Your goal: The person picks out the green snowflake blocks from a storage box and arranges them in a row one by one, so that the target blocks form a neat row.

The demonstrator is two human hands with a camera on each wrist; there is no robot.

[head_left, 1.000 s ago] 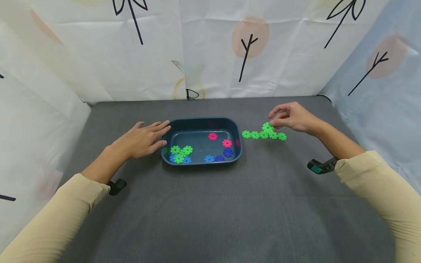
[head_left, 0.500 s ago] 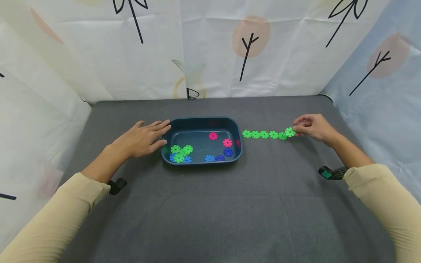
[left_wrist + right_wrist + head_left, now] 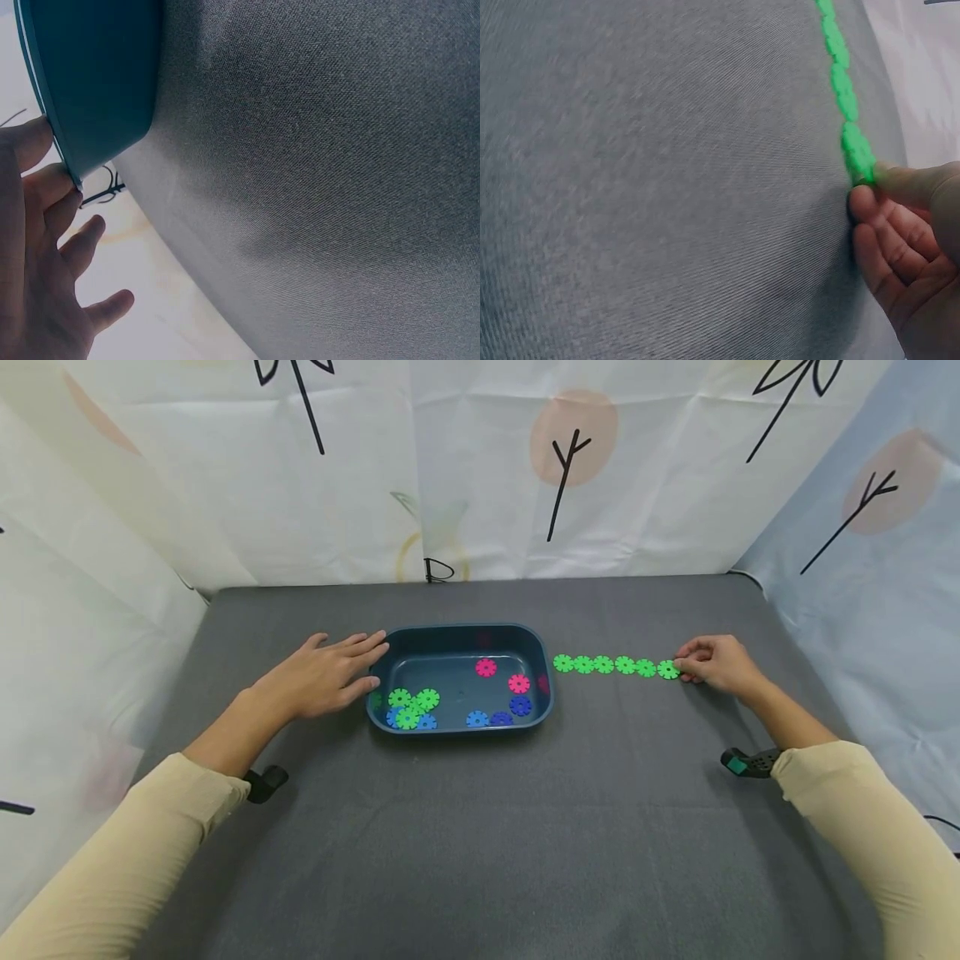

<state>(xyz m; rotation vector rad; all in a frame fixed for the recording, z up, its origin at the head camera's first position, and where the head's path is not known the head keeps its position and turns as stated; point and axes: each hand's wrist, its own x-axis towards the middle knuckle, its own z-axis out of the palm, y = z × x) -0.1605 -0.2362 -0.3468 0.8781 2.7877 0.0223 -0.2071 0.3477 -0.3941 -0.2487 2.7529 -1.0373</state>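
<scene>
In the head view my right hand (image 3: 720, 664) pinches a green notched disc (image 3: 668, 669) at the right end of a row. The row of several green discs (image 3: 603, 665) runs left toward the tray. Close up in the right wrist view, thumb and fingertip hold that end disc (image 3: 859, 154) at its edge, low against the cloth. My left hand (image 3: 322, 678) rests on the left rim of a dark blue tray (image 3: 461, 730), fingers extended. From the left wrist, the fingertips touch the rim of the tray (image 3: 94, 82) while other fingers spread free.
Inside the tray lie green discs (image 3: 408, 718), light blue discs (image 3: 477, 719), dark blue discs (image 3: 520, 706) and pink discs (image 3: 486, 667). Grey cloth (image 3: 465, 843) covers the table. Printed fabric walls (image 3: 480, 468) stand behind and at both sides.
My right hand has carried a green disc rightward from above the row and brought it down at the row's right end. The left hand has stayed on the tray.
</scene>
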